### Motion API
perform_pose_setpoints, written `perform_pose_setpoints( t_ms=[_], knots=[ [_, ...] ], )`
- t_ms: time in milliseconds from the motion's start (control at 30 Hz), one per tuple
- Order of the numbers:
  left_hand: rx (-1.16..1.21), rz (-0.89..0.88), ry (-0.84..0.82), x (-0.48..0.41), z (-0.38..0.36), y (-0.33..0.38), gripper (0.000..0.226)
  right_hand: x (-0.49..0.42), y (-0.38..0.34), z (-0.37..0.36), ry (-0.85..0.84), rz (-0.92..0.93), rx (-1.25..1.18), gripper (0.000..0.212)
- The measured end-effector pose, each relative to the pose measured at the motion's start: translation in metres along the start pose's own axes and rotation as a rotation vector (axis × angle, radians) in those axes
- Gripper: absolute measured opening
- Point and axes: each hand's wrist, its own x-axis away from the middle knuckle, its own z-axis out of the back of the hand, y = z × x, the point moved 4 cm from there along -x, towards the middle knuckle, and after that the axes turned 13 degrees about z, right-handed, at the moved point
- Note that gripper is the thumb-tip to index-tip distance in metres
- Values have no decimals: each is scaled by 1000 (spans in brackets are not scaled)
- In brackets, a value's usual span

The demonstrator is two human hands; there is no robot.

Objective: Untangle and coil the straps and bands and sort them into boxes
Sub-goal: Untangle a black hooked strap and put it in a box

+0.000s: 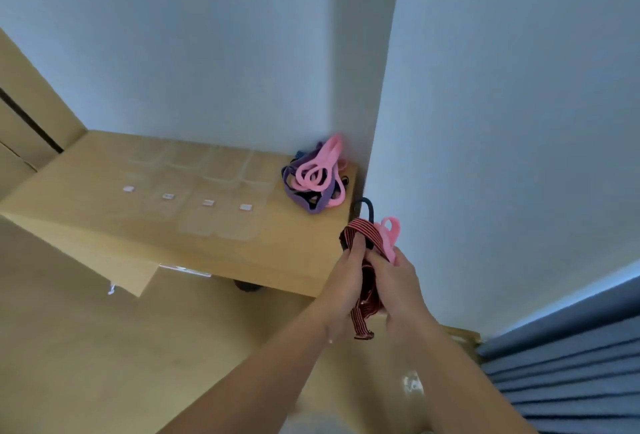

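From the head camera, both hands are up in front of the body, just off the right-hand end of the table (pixel 104 226), working a small bundle. The left hand (pixel 346 278) is closed around a red striped strap (pixel 363 231), thumb pressed over the loop at the top. The right hand (pixel 398 281) grips the same bundle from the other side, fingers wrapped round it, with a pink band (pixel 390 236) sticking up just above its knuckles. A thin dark cord (pixel 366 207) arches out of the top too. Holding it off the table like this looks deliberate: the tail of the strap hangs free below the hands, so gravity helps pull the tangle apart while the fingers pick at it.

The strap is flat, woven, red with fine dark stripes, bunched in the middle. The pink band looks smooth and rubbery, looped back on itself.

On the table, at its far right corner against the wall, sits the pile (pixel 315 179) yet to be sorted: pink loops on top, purple bands beneath, something dark underneath. Left of that pile, across the middle of the table, stand clear boxes (pixel 221 201) in rows, hard to make out, each front one carrying a small white label (pixel 207 202). They look empty, so my guess is the sorting has barely begun.
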Motion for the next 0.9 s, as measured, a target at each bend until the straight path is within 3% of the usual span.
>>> perform_pose_setpoints(
  t_ms=[200,333,600,767,900],
  knots=[
    [-20,-74,-65,19,26,58,38,-23,-42,-40,-31,81,-13,20],
    [-1,-94,-52,-1,45,82,36,-41,-59,-59,-51,113,-56,11],
    [13,-87,-11,-30,64,129,37,-106,-64,-91,-145,17,-169,16],
    [-8,-47,97,-54,88,156,32,-157,-48,-120,-182,-84,-201,41],
    [34,44,154,-82,104,159,31,-190,-19,-135,-182,-176,-174,16]
  ],
)
